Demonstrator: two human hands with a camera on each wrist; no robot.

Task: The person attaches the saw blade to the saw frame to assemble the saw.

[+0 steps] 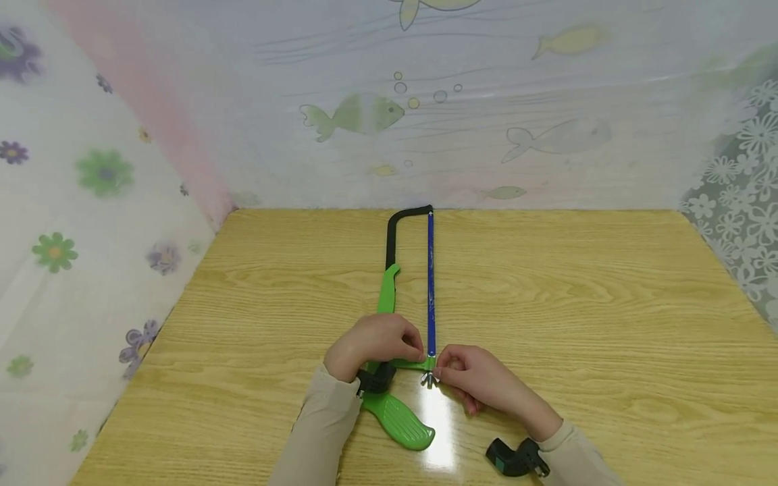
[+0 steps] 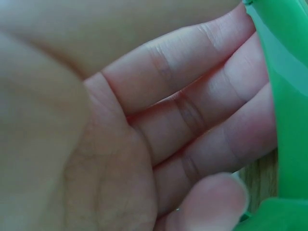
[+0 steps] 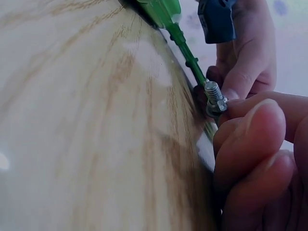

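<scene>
A hacksaw lies flat on the table, with its blue blade (image 1: 431, 283) lengthwise, black front frame (image 1: 391, 243) and green handle (image 1: 401, 424). My left hand (image 1: 373, 339) grips the green frame close to the blade's near end; its fingers bend against the green plastic (image 2: 291, 125) in the left wrist view. Beyond the near end of the blade sticks out a metal wing nut (image 1: 429, 381) on a threaded bolt (image 3: 211, 89). Thumb and fingers of my right hand (image 1: 486, 379) pinch at this wing nut from the right side.
The wood-grain table (image 1: 577, 290) carries the saw near its middle. Behind it hangs a sheet with printed fish (image 1: 365, 113), and a flowered sheet (image 1: 103, 172) hangs on the left. Each wrist wears a black camera mount (image 1: 513, 457).
</scene>
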